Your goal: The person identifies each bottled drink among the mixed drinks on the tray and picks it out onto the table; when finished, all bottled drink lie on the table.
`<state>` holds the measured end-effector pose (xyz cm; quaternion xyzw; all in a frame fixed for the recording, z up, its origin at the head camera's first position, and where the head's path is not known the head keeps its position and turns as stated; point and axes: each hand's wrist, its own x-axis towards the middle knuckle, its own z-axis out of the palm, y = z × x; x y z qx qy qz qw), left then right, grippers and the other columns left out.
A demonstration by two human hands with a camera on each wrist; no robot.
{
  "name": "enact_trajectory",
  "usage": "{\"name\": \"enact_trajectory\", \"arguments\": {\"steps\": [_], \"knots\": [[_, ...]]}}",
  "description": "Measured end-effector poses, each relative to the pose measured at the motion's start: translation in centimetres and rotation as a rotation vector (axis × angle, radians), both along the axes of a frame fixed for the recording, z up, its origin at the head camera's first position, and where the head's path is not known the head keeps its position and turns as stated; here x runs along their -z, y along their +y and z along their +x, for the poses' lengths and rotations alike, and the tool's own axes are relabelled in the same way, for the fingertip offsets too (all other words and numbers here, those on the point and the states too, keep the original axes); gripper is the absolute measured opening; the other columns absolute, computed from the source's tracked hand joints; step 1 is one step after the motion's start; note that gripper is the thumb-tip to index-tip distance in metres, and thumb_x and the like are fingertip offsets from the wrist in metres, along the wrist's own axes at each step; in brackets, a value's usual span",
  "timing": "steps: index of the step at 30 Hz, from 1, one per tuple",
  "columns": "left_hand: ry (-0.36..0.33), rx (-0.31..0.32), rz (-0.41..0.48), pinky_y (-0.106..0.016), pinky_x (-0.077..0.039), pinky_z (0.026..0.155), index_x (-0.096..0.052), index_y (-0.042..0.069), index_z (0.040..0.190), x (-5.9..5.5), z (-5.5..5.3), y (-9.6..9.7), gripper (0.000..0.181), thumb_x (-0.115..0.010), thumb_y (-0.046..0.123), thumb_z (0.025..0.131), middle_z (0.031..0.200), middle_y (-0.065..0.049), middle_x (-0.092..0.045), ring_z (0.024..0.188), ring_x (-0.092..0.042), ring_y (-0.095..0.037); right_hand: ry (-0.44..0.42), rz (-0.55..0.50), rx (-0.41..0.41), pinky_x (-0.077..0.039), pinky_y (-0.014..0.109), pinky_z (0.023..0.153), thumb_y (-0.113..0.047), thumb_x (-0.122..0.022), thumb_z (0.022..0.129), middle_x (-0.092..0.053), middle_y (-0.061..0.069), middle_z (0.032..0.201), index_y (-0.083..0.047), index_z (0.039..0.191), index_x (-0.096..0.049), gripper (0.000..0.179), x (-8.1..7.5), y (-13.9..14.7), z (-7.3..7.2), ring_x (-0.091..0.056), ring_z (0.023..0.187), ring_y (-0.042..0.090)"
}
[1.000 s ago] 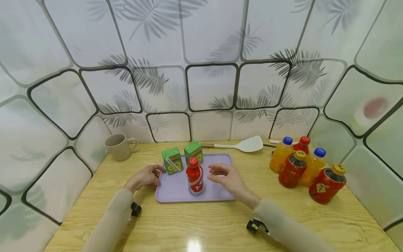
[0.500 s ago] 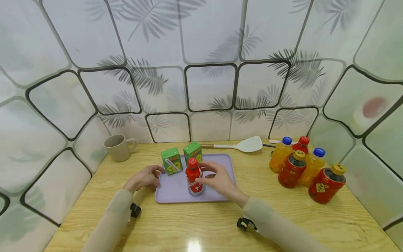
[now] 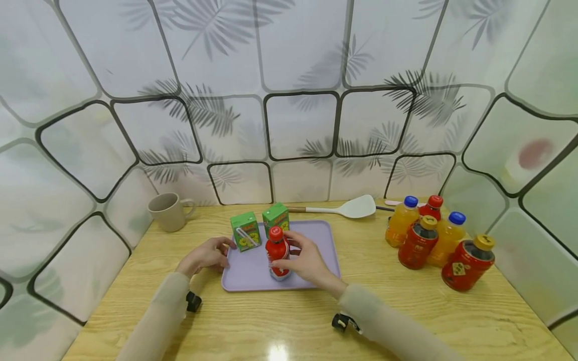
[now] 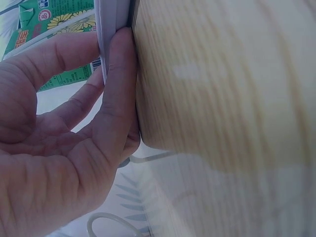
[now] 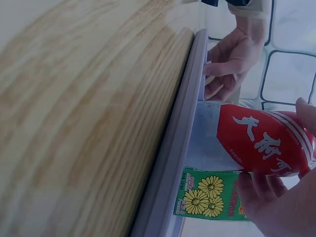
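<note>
A red-labelled drink bottle with a red cap (image 3: 276, 246) stands upright on a lilac tray (image 3: 244, 275). My right hand (image 3: 308, 258) has it between thumb and fingers, the thumb on the near side. In the right wrist view the fingertips curl against the bottle's red label (image 5: 266, 136). At the tray's left edge is my left hand (image 3: 207, 255); the left wrist view shows its fingers pinching the tray rim (image 4: 112, 15) from above and below. Behind the bottle, two green drink cartons, one with a straw on its front (image 3: 246, 233) and another (image 3: 275, 215), stand on the tray.
A beige mug (image 3: 169, 211) stands at the back left. Behind the tray lies a white spatula (image 3: 356, 207) with a wooden handle end. Several bottles crowd the right side, among them an orange one (image 3: 403, 220) and a dark one (image 3: 467, 263). A patterned curtain (image 3: 302, 125) encloses the table.
My right hand has moved left from the tray's right side to the red bottle and closed its thumb and fingers round it. The left hand has stayed at the tray's edge.
</note>
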<state>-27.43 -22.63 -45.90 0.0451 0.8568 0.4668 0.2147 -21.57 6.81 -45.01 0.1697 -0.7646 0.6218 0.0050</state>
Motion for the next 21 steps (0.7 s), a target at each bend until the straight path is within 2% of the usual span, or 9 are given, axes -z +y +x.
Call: {"name": "enact_trajectory", "arguments": {"steps": [6,10,15,21], "knots": [[-0.005,-0.001,0.01,-0.028,-0.053,0.06,-0.054,-0.001,0.123,0.1,0.0,0.0,0.051,-0.065,-0.009,0.074,0.095,-0.011,-0.045,0.071,-0.051,-0.017,0.002,-0.025,0.014,-0.053,0.047,0.094,-0.009,-0.085,0.072,-0.063,0.015,0.128,-0.005,0.136,-0.055,0.071,0.1,-0.2,0.0,-0.063,0.108,0.031],[-0.006,-0.006,0.01,-0.028,-0.053,0.061,-0.054,-0.001,0.123,0.1,0.0,0.0,0.051,-0.065,-0.009,0.074,0.095,-0.012,-0.045,0.072,-0.051,-0.017,-0.02,-0.04,0.042,-0.054,0.044,0.093,-0.012,-0.087,0.07,-0.066,0.013,0.124,-0.006,0.135,-0.057,0.073,0.4,-0.1,-0.1,-0.066,0.104,0.028],[-0.006,-0.001,0.006,-0.027,-0.053,0.061,-0.054,-0.001,0.124,0.1,0.0,-0.1,0.052,-0.065,-0.009,0.074,0.097,-0.012,-0.045,0.073,-0.051,-0.018,-0.039,-0.053,0.09,-0.056,0.037,0.09,-0.013,-0.088,0.068,-0.068,0.011,0.122,-0.009,0.134,-0.059,0.072,0.4,0.5,-0.3,-0.066,0.105,0.024],[-0.001,0.011,0.0,-0.028,-0.053,0.062,-0.054,-0.001,0.124,0.0,0.0,-0.1,0.052,-0.066,-0.008,0.074,0.097,-0.013,-0.045,0.073,-0.052,-0.018,-0.028,-0.067,0.126,-0.056,0.038,0.09,-0.012,-0.088,0.068,-0.069,0.01,0.12,-0.011,0.131,-0.062,0.068,0.0,1.8,-0.4,-0.065,0.106,0.024]]}}
